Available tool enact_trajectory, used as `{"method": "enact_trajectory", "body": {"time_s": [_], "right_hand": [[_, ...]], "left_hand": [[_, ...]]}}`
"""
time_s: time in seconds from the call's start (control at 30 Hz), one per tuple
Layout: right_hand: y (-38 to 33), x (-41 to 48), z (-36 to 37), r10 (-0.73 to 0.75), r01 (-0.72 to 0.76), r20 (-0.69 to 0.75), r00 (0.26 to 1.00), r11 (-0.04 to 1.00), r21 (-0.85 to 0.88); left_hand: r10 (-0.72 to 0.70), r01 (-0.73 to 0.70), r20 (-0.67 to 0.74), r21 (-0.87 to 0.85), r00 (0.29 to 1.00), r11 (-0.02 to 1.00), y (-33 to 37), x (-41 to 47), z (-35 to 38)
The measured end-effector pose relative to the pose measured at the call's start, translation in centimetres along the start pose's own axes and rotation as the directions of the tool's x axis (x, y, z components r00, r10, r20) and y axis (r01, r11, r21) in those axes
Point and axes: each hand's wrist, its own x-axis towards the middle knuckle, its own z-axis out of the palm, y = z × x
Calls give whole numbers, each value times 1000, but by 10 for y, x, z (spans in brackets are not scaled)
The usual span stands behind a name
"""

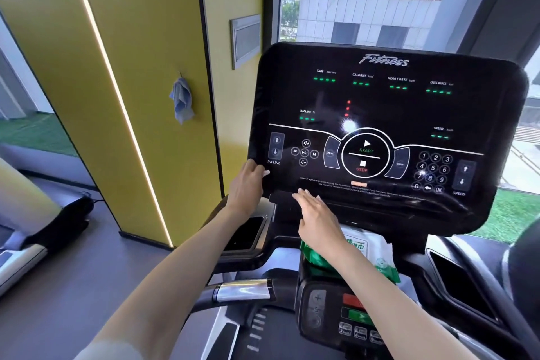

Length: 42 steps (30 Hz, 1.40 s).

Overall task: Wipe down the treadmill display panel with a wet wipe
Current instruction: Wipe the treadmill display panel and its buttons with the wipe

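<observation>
The black treadmill display panel (388, 114) fills the upper right, lit with green readouts and a round START/STOP control. My left hand (247, 184) grips the panel's lower left edge, thumb on its face. My right hand (317, 221) hovers flat, fingers stretched and apart, just below the panel's bottom edge, holding nothing. Under my right wrist a green and white wet wipe pack (368, 254) lies on the console shelf, partly hidden by my arm.
A lower control pad (344, 316) with red and green buttons sits below the pack. Cup holders (248, 232) flank the console. A silver handlebar (242, 291) crosses at lower left. A blue cloth (181, 101) hangs on the yellow pillar. Another treadmill (26, 242) stands at left.
</observation>
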Motion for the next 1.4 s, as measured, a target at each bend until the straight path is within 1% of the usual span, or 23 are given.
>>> {"method": "enact_trajectory", "body": {"time_s": [0.13, 0.27, 0.33, 0.37, 0.4, 0.43, 0.5, 0.57, 0.6, 0.67, 0.7, 0.77, 0.83, 0.87, 0.93, 1.03, 1.13, 1.2, 1.23, 1.27, 1.3, 1.37, 1.4], "right_hand": [[0, -1, 1, 3, -4, 14, 1000, 1000, 14], [-1, -2, 1, 1, -2, 20, 1000, 1000, 11], [0, -2, -1, 11, -12, 30, 999, 1000, 26], [1, -1, -1, 18, -20, 40, 999, 999, 40], [2, -1, -2, 26, -29, 48, 998, 998, 54], [2, 0, -4, 33, -36, 54, 998, 997, 63], [1, 1, -5, 35, -39, 56, 998, 997, 64], [-1, 0, -7, 41, -44, 54, 998, 997, 56], [-1, 0, -7, 46, -49, 57, 997, 997, 56], [-1, -1, -9, 52, -56, 69, 996, 997, 57], [-1, -1, -9, 52, -56, 74, 996, 997, 57], [0, -1, -10, 51, -55, 80, 995, 997, 60], [1, -1, -11, 56, -61, 84, 995, 996, 62], [2, -1, -10, 55, -60, 83, 995, 996, 63], [2, -1, -10, 53, -59, 79, 995, 996, 72], [2, -1, -10, 55, -61, 76, 996, 995, 75], [2, -1, -9, 45, -50, 69, 997, 996, 68], [3, -2, -9, 47, -53, 73, 996, 996, 74], [3, -1, -9, 47, -53, 74, 996, 995, 79], [4, -1, -9, 43, -50, 77, 996, 995, 84], [4, 0, -8, 37, -44, 80, 996, 995, 85], [5, 1, -6, 21, -28, 81, 996, 997, 79], [5, 1, -5, 20, -27, 82, 996, 997, 77]], "left_hand": [[112, -115, 58, 57, 992, 992, 3, -15, -3], [120, -126, 97, 60, 988, 990, 3, -13, -5], [177, -176, 127, -20, 976, 984, -5, -12, -6], [206, -198, 116, -76, 972, 977, -12, -13, -7], [194, -182, 91, -123, 977, 975, -19, -15, -10], [135, -125, 54, -163, 989, 979, -24, -16, -14], [-103, 95, -25, -221, 994, 971, -30, -13, -22], [-354, 324, -63, -277, 933, 905, -25, -1, -28], [-442, 398, -76, -322, 894, 859, -19, 5, -27], [-530, 447, -105, -417, 841, 792, -4, 15, -22], [-530, 437, -113, -438, 840, 786, 2, 16, -19], [-420, 340, -125, -406, 899, 849, 10, 14, -9], [-235, 184, -141, -304, 962, 935, 11, 5, 2], [-150, 112, -145, -238, 978, 965, 10, 1, 7], [-9, -10, -118, -161, 993, 987, 5, -8, 15], [115, -123, -63, -139, 991, 983, -2, -14, 16], [219, -212, 81, -84, 972, 974, -14, -21, 14], [245, -244, 210, -30, 947, 969, -29, -35, 16], [230, -234, 252, -15, 940, 972, -38, -43, 17], [195, -198, 260, -17, 946, 980, -46, -49, 16], [146, -143, 231, -28, 962, 989, -50, -52, 14], [55, -48, 107, -70, 993, 996, -46, -46, 3], [30, -26, 40, -99, 999, 995, -38, -40, -5]]}}
